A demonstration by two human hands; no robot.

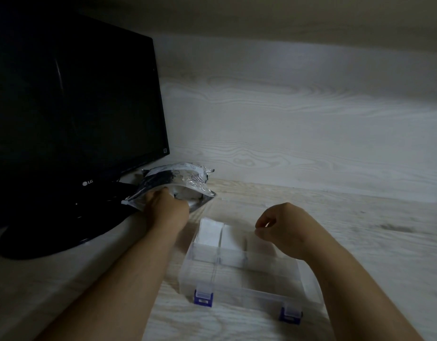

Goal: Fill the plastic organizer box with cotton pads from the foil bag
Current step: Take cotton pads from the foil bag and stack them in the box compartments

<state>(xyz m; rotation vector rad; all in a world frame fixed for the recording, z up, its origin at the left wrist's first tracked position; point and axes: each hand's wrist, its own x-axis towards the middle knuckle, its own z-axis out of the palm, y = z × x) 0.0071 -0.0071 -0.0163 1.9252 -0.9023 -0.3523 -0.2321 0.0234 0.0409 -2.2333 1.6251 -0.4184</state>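
Two hands | left hand [167,205] in foil bag [178,178], grip hidden | right hand [284,226] slack, empty, over box [249,291]

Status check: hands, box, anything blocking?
Left hand inside foil bag, fingers hidden. Right hand empty over organizer box. Cotton pads in far compartments. Monitor beside bag, path clear.

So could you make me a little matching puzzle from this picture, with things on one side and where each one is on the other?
Things:
1 foil bag
2 cotton pads
3 latches
4 right hand

Places:
A near edge of the organizer box
B beside the monitor
C far-left compartment of the box
D over the box

Pairs: 1-B, 2-C, 3-A, 4-D
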